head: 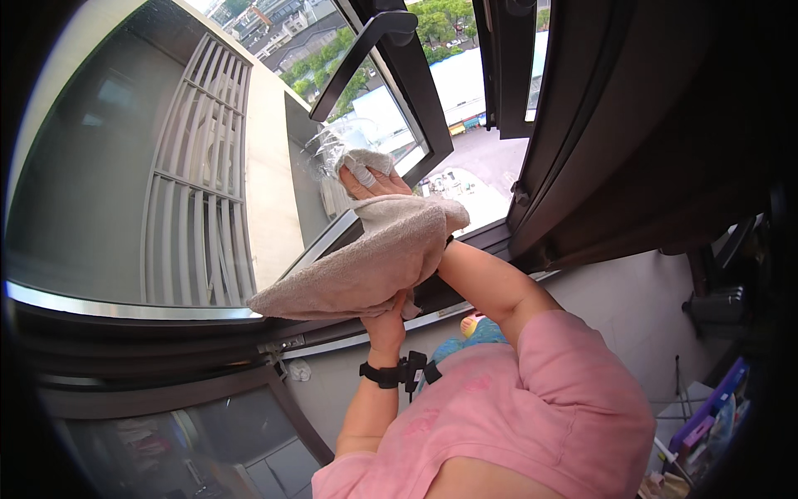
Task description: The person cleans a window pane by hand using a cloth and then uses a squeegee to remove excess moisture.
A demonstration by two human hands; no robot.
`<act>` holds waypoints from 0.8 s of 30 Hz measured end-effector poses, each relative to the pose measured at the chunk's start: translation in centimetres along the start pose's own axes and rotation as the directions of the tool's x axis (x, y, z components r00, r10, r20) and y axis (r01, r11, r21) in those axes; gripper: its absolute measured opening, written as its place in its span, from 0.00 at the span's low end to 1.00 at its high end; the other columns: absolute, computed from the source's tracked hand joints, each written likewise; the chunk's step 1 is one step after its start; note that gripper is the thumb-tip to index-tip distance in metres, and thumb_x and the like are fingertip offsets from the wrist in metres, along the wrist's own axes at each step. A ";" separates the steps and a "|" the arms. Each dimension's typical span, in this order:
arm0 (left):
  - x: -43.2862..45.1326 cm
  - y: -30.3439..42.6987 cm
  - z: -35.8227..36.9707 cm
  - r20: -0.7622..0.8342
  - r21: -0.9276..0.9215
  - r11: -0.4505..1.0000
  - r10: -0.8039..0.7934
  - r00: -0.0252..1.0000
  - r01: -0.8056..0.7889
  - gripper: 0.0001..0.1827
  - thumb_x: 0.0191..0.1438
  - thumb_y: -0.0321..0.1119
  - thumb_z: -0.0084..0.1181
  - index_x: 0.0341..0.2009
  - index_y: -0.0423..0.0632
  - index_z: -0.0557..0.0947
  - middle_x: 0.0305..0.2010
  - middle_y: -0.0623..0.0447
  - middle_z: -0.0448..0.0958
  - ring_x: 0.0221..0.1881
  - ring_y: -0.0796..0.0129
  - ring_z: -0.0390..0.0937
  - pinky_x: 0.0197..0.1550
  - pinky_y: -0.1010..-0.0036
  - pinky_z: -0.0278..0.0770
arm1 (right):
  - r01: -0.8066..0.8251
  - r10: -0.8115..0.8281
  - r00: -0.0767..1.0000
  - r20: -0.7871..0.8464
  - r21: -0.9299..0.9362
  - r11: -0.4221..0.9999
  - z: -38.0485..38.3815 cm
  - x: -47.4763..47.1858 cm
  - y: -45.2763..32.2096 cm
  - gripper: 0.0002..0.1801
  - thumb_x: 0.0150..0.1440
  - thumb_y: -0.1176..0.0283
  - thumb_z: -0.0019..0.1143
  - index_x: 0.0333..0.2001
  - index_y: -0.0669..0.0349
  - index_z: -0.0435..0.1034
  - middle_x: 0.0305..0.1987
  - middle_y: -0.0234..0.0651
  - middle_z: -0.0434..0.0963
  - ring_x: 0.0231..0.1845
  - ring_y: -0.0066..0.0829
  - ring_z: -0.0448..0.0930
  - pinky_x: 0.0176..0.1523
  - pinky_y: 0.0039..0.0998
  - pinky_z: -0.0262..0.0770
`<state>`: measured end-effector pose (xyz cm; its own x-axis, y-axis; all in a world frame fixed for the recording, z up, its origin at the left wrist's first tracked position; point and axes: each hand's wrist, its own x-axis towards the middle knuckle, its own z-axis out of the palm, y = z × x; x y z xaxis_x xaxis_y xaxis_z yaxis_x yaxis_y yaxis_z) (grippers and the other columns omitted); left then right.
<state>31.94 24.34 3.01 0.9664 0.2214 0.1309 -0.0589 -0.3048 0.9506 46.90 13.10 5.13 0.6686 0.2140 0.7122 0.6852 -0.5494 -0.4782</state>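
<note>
My right hand [374, 182] presses a small pale cloth [369, 159] against the pane of a dark-framed casement window [441, 140]. White wet streaks [340, 140] show on the glass around the cloth. A white strip crosses one of its fingers. My left hand [388, 321] holds a large beige towel [368, 262] from below; the fingers are mostly hidden under it. This towel drapes across my right wrist and hides part of it. Above the cloth, a black window handle [365, 65] is fixed to the frame.
A dark sill and track [492, 234] run below the window, with a drop to the street outside. Louvred slats [199, 168] stand beyond the glass at left. A lower framed glass panel [274, 399] is at bottom left, and assorted items [711, 424] lie at lower right.
</note>
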 end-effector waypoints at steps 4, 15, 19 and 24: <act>0.2 0.0 0.1 0.017 0.055 0.997 0.046 0.999 -0.047 0.16 0.43 0.31 0.60 0.38 0.39 0.76 0.39 0.48 0.74 0.41 0.59 0.71 0.45 0.69 0.64 | -0.073 0.057 0.993 -0.100 -0.164 0.984 -0.2 0.9 2.0 0.34 0.50 0.64 0.46 0.60 0.57 0.48 0.63 0.41 0.52 0.64 0.41 0.53 0.65 0.43 0.40; 0.3 -0.2 -0.4 -0.033 -0.195 0.980 -0.049 0.998 0.041 0.15 0.44 0.32 0.60 0.38 0.40 0.76 0.39 0.48 0.74 0.40 0.61 0.70 0.45 0.70 0.64 | 0.053 -0.076 0.987 -0.142 -0.157 0.986 0.0 0.6 0.9 0.36 0.48 0.62 0.46 0.60 0.59 0.49 0.64 0.38 0.51 0.65 0.37 0.51 0.64 0.40 0.44; 0.0 -1.6 -0.4 0.025 -0.107 0.990 -0.092 0.995 0.094 0.16 0.44 0.32 0.60 0.38 0.40 0.76 0.39 0.47 0.74 0.41 0.60 0.70 0.46 0.70 0.64 | -0.051 0.041 0.995 -0.087 -0.125 0.991 0.9 1.1 0.3 0.32 0.51 0.69 0.45 0.59 0.61 0.50 0.62 0.42 0.54 0.63 0.38 0.55 0.64 0.39 0.47; 0.1 -1.0 -1.0 0.087 0.035 0.991 -0.135 0.987 0.133 0.15 0.44 0.33 0.60 0.37 0.41 0.76 0.39 0.48 0.75 0.41 0.59 0.71 0.45 0.69 0.64 | 0.009 -0.009 1.000 0.002 -0.147 0.989 -0.3 1.1 0.8 0.33 0.49 0.69 0.48 0.59 0.61 0.51 0.63 0.44 0.52 0.63 0.44 0.54 0.63 0.43 0.48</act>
<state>31.80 25.63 2.33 0.9835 0.1794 -0.0236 0.0784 -0.3047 0.9492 48.14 12.66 5.70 0.6632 0.2202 0.7153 0.6413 -0.6599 -0.3915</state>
